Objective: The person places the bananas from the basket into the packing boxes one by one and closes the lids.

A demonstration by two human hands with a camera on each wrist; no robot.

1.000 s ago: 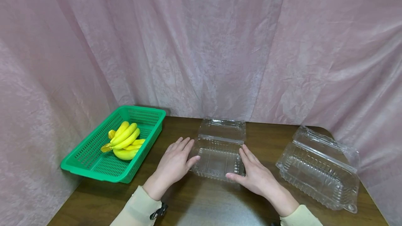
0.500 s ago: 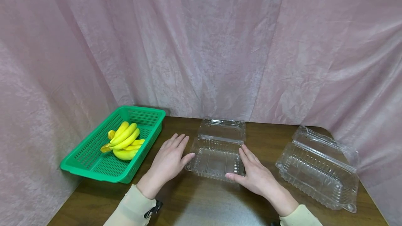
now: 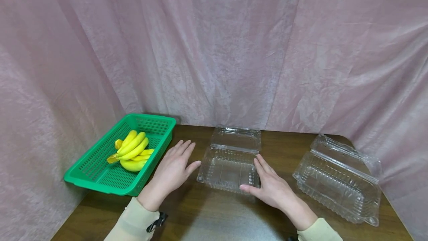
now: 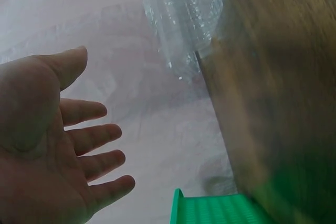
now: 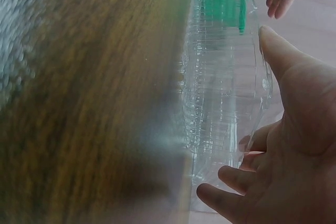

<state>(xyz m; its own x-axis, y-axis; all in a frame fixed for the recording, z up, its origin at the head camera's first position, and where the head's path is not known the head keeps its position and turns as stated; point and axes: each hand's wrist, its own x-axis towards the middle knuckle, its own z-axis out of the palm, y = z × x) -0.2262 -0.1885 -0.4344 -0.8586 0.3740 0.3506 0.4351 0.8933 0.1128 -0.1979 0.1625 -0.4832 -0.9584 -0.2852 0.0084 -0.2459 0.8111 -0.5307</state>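
A clear plastic clamshell box (image 3: 230, 168) lies on the table with its lid folded back toward the curtain. My right hand (image 3: 272, 185) rests along the box's right side, fingers straight; in the right wrist view its thumb and fingers are at the clear wall (image 5: 223, 82). Between the box and a green basket (image 3: 152, 116) is my left hand (image 3: 172, 168), holding nothing, its fingers spread. The left wrist view shows that palm (image 4: 42, 145) apart from both the box (image 4: 184, 19) and the basket (image 4: 215, 211). Yellow bananas (image 3: 133, 146) lie in the basket.
Another clear clamshell box (image 3: 337, 189), lid also folded back, sits at an angle on the right of the wooden table (image 3: 214, 218). A pink curtain (image 3: 234, 47) hangs right behind the table and along both sides.
My left hand has moved left, away from the clamshell box's left side and toward the green basket. My right hand has stayed at the box's right side.
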